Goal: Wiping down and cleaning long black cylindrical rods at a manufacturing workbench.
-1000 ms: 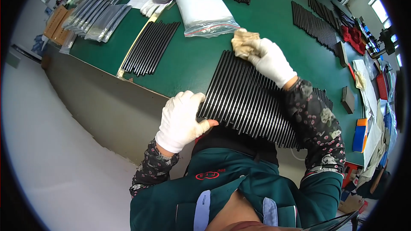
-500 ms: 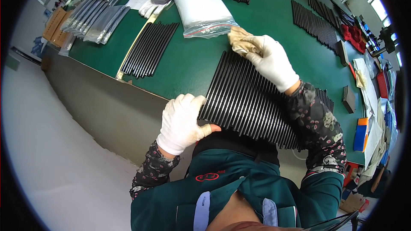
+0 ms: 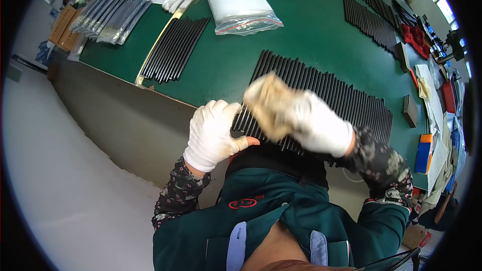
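Note:
A wide row of thin black rods (image 3: 346, 103) lies side by side across the near table edge, the near ends jutting past it. My left hand (image 3: 210, 135), in a white glove with a bare thumb tip, holds the row's near left corner: fingers along the outermost rod, thumb by the near ends. In my right hand (image 3: 321, 125), also white-gloved and blurred by motion, is a bunched tan cloth (image 3: 268, 105). The cloth is over the rods' near left part and hides some of them. Whether it presses on them I cannot tell.
On the green table (image 3: 311, 30), a smaller bundle of black rods (image 3: 175, 50) lies left of a white plastic bag (image 3: 238, 5). Bagged rods (image 3: 108, 15) are piled far left. Another rod row (image 3: 369, 22), a dark block (image 3: 409, 111) and a blue-orange box (image 3: 424, 154) lie right.
My right hand and the cloth have moved from the rods' far ends toward me and a little left, down to the near part. My left hand has stayed at the corner.

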Available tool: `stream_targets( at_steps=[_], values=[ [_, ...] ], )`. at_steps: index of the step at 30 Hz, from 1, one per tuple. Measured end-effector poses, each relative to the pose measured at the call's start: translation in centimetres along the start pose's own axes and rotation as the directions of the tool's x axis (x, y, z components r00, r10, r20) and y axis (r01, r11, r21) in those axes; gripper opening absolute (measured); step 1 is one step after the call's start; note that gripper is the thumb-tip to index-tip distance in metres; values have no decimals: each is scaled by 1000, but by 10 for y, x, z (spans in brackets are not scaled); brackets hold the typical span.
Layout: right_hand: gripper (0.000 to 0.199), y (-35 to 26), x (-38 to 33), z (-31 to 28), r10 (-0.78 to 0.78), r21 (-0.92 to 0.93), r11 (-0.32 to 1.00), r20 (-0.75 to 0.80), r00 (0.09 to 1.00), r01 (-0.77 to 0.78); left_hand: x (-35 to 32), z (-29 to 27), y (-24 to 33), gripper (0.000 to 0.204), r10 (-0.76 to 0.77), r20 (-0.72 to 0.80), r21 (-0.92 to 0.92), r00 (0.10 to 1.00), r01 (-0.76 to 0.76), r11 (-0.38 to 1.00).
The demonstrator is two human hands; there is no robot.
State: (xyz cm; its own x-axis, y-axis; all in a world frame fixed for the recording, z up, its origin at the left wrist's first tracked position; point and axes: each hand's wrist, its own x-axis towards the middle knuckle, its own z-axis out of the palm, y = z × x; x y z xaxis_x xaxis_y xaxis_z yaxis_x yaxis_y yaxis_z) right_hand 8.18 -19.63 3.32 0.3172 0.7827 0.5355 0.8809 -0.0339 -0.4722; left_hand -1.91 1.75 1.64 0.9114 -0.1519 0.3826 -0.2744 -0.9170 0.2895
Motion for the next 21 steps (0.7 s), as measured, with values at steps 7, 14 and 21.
stream_targets(
  at_steps=[7,14,21],
  values=[
    [15,8,1,-45,313,41,950,-96,945,-310,4,-8,-8,70,64,49,-65,997,-60,996],
    [19,-22,-29,-51,63,192,975,238,969,-111,6,-13,-11,72,98,140,-64,985,-90,994],
    [29,59,-10,-81,682,57,715,-278,677,-697,31,-12,24,94,316,84,-77,945,-310,948]
  ],
)
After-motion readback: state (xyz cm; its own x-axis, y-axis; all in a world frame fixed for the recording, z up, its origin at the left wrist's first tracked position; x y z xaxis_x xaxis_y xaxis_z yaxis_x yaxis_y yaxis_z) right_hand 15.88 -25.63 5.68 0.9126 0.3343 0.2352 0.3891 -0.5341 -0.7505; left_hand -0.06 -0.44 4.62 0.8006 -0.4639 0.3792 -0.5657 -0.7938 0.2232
